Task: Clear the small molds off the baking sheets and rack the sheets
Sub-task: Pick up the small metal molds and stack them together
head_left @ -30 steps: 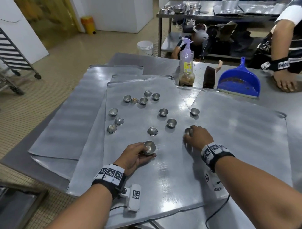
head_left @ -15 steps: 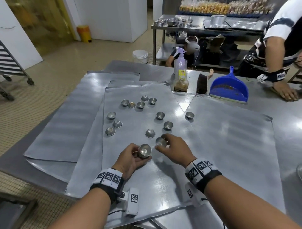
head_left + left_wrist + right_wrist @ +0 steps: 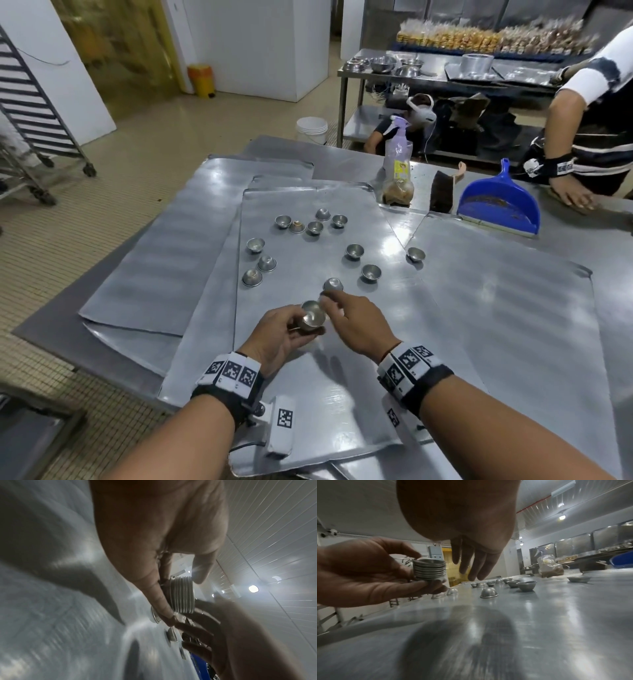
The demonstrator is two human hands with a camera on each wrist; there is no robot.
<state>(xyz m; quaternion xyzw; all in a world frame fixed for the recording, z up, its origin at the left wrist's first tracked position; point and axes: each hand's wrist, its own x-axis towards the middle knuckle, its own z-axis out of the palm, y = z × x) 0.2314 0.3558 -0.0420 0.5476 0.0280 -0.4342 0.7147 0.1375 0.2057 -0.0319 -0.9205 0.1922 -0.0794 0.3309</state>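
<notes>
My left hand grips a stack of several nested small metal molds, thumb on the rim and fingers under the base; the ribbed stack shows clearly in the right wrist view and also in the left wrist view. My right hand hovers just right of the stack with straight, empty fingers. An upturned mold sits right beyond both hands. Several more loose molds lie scattered on the middle baking sheet.
More flat sheets overlap to the left and right. At the table's back stand a spray bottle, a brush and a blue dustpan. Another person's hand rests far right. A wheeled rack stands left.
My right hand took a mold from the right part of the sheet, carried it left to the stack in my left hand, and its fingers now show straight and empty.
</notes>
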